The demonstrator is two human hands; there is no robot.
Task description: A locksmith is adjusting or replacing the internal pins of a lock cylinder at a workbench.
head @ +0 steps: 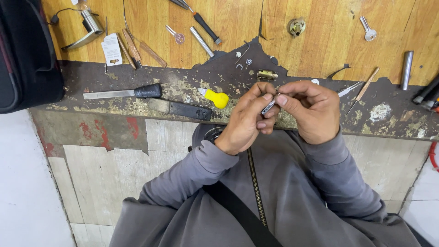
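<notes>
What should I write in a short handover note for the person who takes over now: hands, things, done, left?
Left hand and right hand: both pinch one small metal part at the bench edge.
Nearby on the bench: brass cylinder, yellow-handled tool, black-handled file, silver key, round lock piece.
Done: the part is off the bench, in the hands.
Left: the other parts lie untouched.

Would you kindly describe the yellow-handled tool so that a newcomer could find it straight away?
Start at the worn dark strip along the near edge of the wooden workbench. Just beyond the left hand lies the yellow-handled tool, beside a dark flat bar. Its stubby, bulbous bright yellow handle is unique; neighbouring tools have black or wooden handles.
</notes>
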